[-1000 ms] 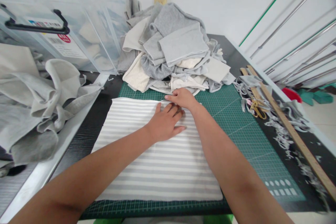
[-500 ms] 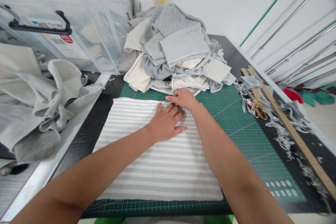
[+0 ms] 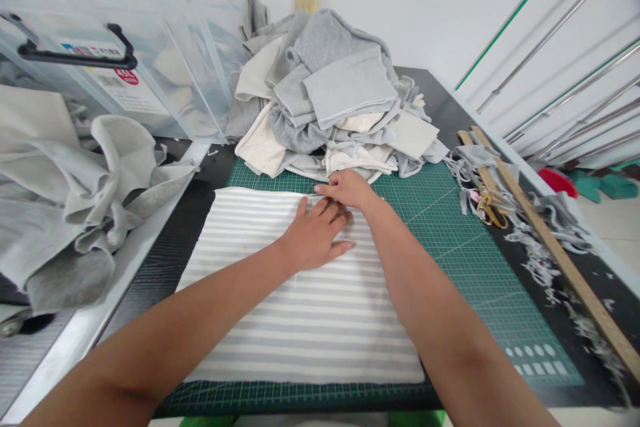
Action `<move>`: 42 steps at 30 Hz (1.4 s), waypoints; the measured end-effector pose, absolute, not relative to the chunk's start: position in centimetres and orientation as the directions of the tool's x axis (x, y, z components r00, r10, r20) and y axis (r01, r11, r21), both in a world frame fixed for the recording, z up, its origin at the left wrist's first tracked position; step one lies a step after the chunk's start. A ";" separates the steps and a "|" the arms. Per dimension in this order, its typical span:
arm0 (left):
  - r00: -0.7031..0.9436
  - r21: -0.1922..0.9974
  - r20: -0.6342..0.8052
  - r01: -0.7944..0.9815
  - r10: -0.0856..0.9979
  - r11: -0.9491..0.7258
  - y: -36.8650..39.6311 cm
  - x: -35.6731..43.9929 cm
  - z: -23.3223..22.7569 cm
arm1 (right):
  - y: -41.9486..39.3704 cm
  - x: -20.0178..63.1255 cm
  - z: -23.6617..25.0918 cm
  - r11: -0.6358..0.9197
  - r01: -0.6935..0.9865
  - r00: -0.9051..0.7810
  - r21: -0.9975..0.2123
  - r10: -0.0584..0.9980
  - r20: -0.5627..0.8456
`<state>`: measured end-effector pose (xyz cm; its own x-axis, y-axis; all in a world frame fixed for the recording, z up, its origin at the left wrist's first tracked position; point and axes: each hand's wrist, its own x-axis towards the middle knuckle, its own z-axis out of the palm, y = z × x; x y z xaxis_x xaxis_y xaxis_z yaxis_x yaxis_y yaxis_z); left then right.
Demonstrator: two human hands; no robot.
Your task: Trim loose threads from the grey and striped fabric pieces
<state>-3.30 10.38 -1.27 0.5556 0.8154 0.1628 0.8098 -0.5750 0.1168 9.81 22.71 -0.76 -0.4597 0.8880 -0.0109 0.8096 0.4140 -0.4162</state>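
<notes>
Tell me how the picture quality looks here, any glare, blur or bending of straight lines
Head view: soft, even light, only faint shadows under the left hand on the striped fabric. The clear plastic bins look hazy with pale reflections. Wide-angle distortion fans the wooden rulers and the cutting mat grid outward. The forearms at the bottom edge look soft; the fabric pile is sharp.

A pile of grey and cream cloth pieces is heaped at the far edge of the green cutting mat. Clear plastic boxes are stacked on the left. A wooden ruler, scissors and cloth scraps are seen on the right.
</notes>
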 end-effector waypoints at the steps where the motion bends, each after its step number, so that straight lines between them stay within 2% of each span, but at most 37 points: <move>1: 0.555 0.118 0.162 0.810 0.816 -0.575 10.4 -3.3 -1.3 | 22.7 9.8 -0.7 0.411 0.815 -0.456 -0.409 0.890 -0.015; 12: 0.556 0.117 0.162 0.810 0.815 -0.575 10.4 -3.3 -1.1 | 22.3 9.3 -0.4 0.402 0.858 -0.429 -0.319 0.903 -0.016; 31: 0.559 0.113 0.162 0.808 0.813 -0.578 10.4 -3.2 -1.1 | 22.0 9.3 -0.1 0.408 0.865 -0.437 -0.293 0.898 -0.041; 42: 0.563 0.122 0.141 0.806 0.814 -0.579 10.4 -3.2 -1.0 | 21.7 8.6 0.2 0.321 0.910 -0.352 -0.262 0.932 -0.084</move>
<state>-3.23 10.44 -0.97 0.5633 0.8141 0.1412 0.8063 -0.5789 0.1216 8.61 21.72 0.20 -0.3524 0.9321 -0.0838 0.9103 0.3207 -0.2616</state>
